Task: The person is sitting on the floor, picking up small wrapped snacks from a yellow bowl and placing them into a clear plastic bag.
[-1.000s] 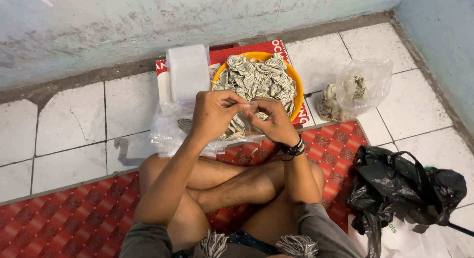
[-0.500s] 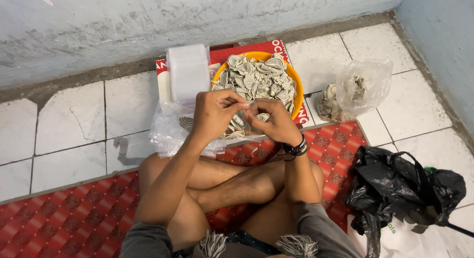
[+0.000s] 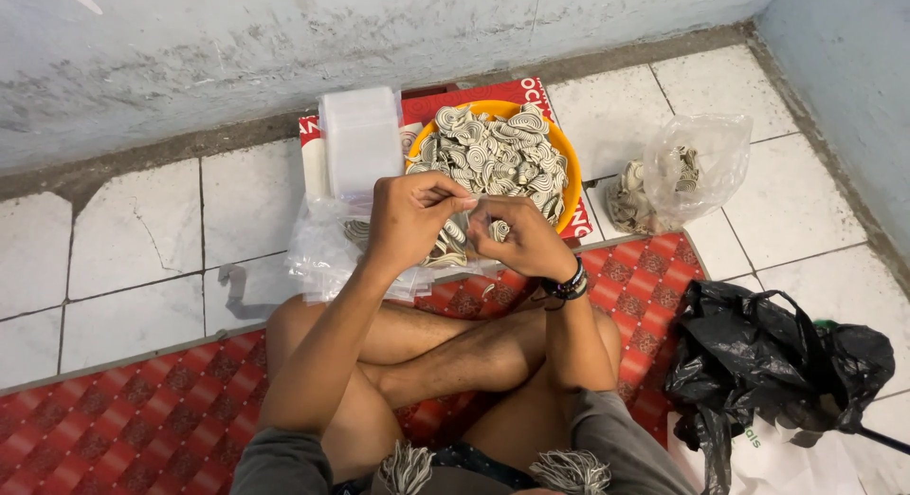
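Note:
I sit cross-legged on a red patterned mat [image 3: 142, 419]. In front of my knees my left hand [image 3: 409, 218] pinches the top of a small clear plastic bag [image 3: 445, 253] that holds swirl-patterned chips. My right hand [image 3: 521, 237] holds one swirl chip [image 3: 499, 231] at the bag's mouth. Just beyond my hands stands an orange bowl [image 3: 567, 168] heaped with the same grey-and-cream swirl chips [image 3: 498, 154]. A stack of white plastic bags [image 3: 360, 139] lies left of the bowl.
A red carton [image 3: 517, 89] lies under the bowl. A clear bag with some chips [image 3: 678, 173] sits to the right on white tiles. A black plastic bag [image 3: 777, 362] lies at my right knee. More clear bags [image 3: 322, 258] are piled left. A grey wall [image 3: 379, 30] stands behind.
My hands have shifted slightly; the right hand has brought a chip to the mouth of the small bag that the left hand holds.

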